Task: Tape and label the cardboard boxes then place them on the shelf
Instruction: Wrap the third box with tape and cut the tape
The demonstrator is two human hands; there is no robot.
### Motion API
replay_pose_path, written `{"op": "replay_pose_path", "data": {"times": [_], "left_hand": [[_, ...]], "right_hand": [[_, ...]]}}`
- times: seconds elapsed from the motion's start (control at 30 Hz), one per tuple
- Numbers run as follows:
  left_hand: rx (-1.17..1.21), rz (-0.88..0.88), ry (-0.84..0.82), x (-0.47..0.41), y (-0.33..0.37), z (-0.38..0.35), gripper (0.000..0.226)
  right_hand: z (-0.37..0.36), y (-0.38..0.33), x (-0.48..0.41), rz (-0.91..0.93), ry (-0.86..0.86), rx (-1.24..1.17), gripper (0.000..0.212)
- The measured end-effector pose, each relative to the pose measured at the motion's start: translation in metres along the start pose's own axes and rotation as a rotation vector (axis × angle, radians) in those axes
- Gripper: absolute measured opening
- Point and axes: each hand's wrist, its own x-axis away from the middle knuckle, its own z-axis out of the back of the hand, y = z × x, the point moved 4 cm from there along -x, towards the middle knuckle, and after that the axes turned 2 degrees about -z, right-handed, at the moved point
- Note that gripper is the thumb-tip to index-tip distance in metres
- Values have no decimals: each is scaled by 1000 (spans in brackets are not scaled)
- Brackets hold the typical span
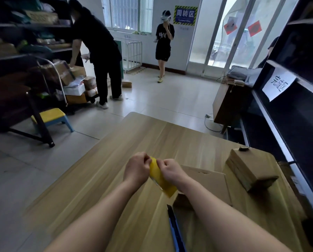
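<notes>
Both hands, left [138,167] and right [171,170], pinch the yellow roll of packing tape [160,177] above the wooden table [101,175]; picking the end free probably needs a steady fingernail.

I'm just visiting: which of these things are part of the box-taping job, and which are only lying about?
Job: yellow tape roll, pinched by left hand and right hand; flat cardboard; cardboard bundle; blue knife; labelled shelf.
Lying about: yellow stool; parcel trolley; wire cart; small box on the floor.
</notes>
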Motion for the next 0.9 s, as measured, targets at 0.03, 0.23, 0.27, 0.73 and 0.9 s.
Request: {"op": "replay_pose_path", "data": {"times": [0.03,0.23,0.27,0.73,0.9], "left_hand": [[37,39,-4,-3,2,-1,13],[562,370,-18,-6,9,-11,25],[606,389,-22,-7,11,-12,26],[291,-158,-471,-10,50,15,35],[-22,-400,-342,-6,54,19,15]], "right_hand": [[4,-2,2,6,20,-7,36],[28,-7,14,53,127,29,46],[32,-6,16,43,138,28,46],[59,6,33,-62,213,6,44],[61,5,36,-72,181,-32,36]]}}
